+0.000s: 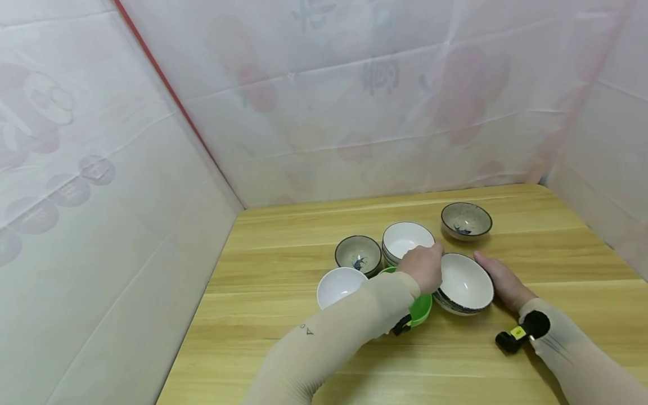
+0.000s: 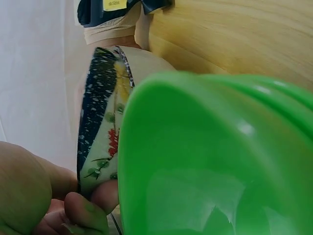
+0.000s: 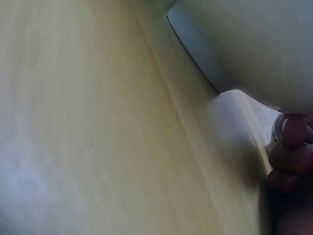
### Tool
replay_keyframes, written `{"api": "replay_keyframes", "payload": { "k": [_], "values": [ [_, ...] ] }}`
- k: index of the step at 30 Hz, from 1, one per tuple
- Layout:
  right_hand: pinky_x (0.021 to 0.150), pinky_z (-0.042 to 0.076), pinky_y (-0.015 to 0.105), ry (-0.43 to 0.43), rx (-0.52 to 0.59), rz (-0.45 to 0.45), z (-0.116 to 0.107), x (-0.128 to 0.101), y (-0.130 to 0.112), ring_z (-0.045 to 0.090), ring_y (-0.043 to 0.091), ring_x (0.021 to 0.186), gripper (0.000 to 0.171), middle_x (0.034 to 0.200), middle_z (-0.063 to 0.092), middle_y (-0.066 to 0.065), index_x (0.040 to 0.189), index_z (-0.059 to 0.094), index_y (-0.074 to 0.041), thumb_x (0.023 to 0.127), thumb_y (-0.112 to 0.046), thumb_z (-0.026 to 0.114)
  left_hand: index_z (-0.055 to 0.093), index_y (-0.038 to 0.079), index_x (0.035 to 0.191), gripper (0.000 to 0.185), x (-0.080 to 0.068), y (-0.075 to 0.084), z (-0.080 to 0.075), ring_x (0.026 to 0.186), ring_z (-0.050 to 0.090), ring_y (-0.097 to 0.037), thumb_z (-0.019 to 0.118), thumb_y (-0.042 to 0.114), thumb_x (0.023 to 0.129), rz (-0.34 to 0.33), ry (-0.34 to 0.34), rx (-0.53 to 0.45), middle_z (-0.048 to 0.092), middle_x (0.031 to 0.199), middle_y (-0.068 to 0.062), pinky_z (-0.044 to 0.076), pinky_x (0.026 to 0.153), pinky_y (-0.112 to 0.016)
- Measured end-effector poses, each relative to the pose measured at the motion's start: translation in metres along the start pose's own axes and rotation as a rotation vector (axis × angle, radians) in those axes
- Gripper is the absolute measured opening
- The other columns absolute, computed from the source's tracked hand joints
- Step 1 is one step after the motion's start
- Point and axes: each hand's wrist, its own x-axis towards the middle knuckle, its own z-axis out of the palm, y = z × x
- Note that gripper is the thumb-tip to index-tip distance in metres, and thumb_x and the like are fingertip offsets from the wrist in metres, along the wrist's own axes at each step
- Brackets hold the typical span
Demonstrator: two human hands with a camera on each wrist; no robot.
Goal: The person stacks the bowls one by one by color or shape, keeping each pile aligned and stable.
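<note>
Head view: the left hand [image 1: 424, 265] pinches the rim of the patterned bowl [image 1: 464, 284]; the right hand [image 1: 502, 279] lies flat-fingered against its far side. A green bowl [image 1: 421, 308] sits under the left wrist.

Left wrist view: fingers [image 2: 80, 211] pinch the bowl's rim, beside the green bowl.

Right wrist view: fingertips [image 3: 292, 131] touch the bowl's underside above the table [image 3: 98, 122].

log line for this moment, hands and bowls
left hand: pinches white bowl rim | right hand: touches its far side | green bowl: under left wrist
</note>
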Motion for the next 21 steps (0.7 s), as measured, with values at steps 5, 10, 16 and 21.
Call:
{"api": "replay_keyframes", "payload": {
  "k": [5,10,16,21],
  "values": [
    [0.079,0.048,0.02,0.009,-0.025,0.012,0.001,-0.001,-0.002,0.063,0.006,0.092,0.057,0.102,0.07,-0.004,0.117,0.06,0.008,0.107,-0.027,0.016,0.061,0.029,0.117,0.029,0.0,0.002,0.003,0.071,0.059,-0.004,0.065,0.018,0.091,0.021,0.029,0.092,0.068,0.095,0.011,0.048,0.06,-0.021],
    [0.078,0.048,0.021,0.017,-0.034,0.026,0.001,-0.001,-0.004,0.063,0.007,0.089,0.058,0.099,0.07,-0.002,0.114,0.058,0.012,0.107,-0.028,0.016,0.066,0.025,0.101,0.01,-0.002,0.004,0.007,0.058,0.054,-0.005,0.062,0.023,0.093,0.069,0.072,0.243,0.066,0.08,0.008,0.047,0.051,-0.023],
    [0.075,0.05,0.023,0.039,-0.028,0.038,0.0,-0.001,-0.002,0.064,0.009,0.086,0.055,0.097,0.071,-0.003,0.111,0.064,0.003,0.107,-0.028,0.019,0.071,0.024,0.091,0.006,-0.005,0.005,0.005,0.055,0.05,-0.004,0.066,0.027,0.091,0.103,0.082,0.287,0.063,0.073,0.009,0.046,0.05,-0.021],
    [0.072,0.05,0.025,0.052,-0.059,0.021,0.001,0.001,0.001,0.064,0.008,0.084,0.053,0.097,0.071,-0.003,0.113,0.062,0.006,0.108,-0.024,0.02,0.068,0.024,0.098,0.04,-0.013,0.002,0.003,0.074,0.053,-0.008,0.061,0.061,0.085,0.112,0.06,0.288,0.059,0.087,0.007,0.048,0.063,-0.023]
  ]
}}
